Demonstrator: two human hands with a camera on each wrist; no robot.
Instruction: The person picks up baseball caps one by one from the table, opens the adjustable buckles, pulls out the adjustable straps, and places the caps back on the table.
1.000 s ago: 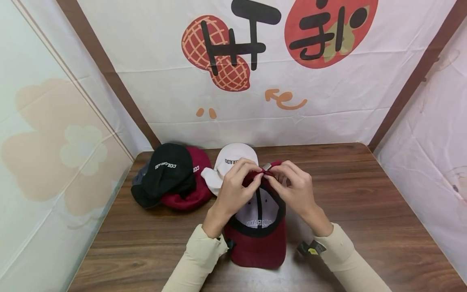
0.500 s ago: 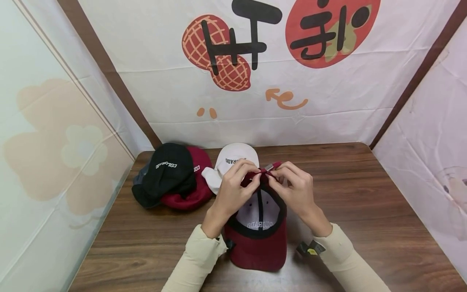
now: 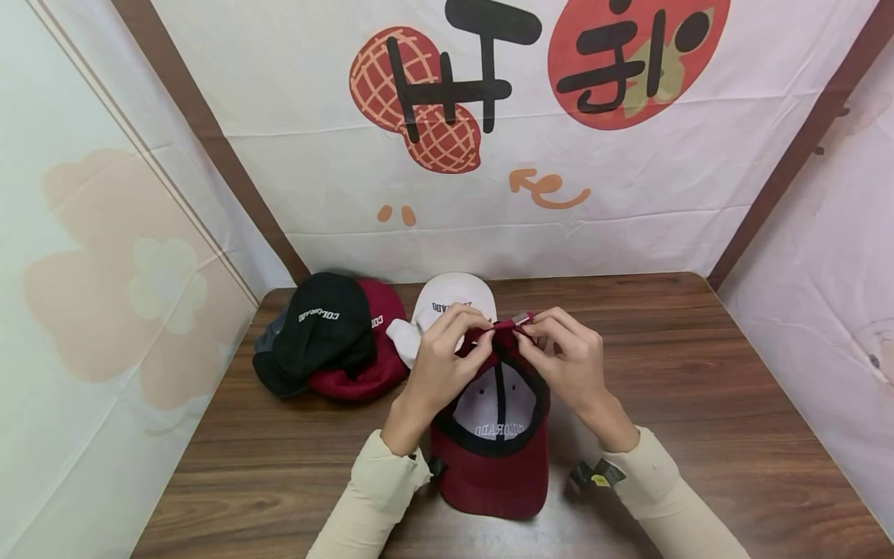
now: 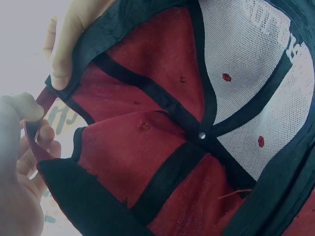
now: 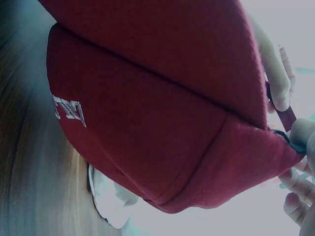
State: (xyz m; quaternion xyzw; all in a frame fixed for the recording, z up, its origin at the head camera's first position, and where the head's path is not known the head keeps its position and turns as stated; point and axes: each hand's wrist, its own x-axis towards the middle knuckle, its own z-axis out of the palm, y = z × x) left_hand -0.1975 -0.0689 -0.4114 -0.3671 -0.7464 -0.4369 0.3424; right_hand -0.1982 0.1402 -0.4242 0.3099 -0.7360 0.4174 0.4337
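Note:
A dark red baseball cap is turned with its inside toward me, brim at the near side. My left hand pinches the left part of its back strap. On the other side, my right hand pinches the strap's right part near a small metal buckle. The strap runs between both sets of fingertips; the fingers hide its ends. The left wrist view shows the cap's lining, with black seam tape and white mesh. Its outer crown fills the right wrist view.
To the left, a black cap lies over another dark red cap and a grey-blue one. A white cap lies just behind the hands. The wooden table ends at a white printed cloth.
My hands have moved slightly apart, and more of the strap shows between the fingertips. The buckle has shifted a little to the right. The caps behind stay put.

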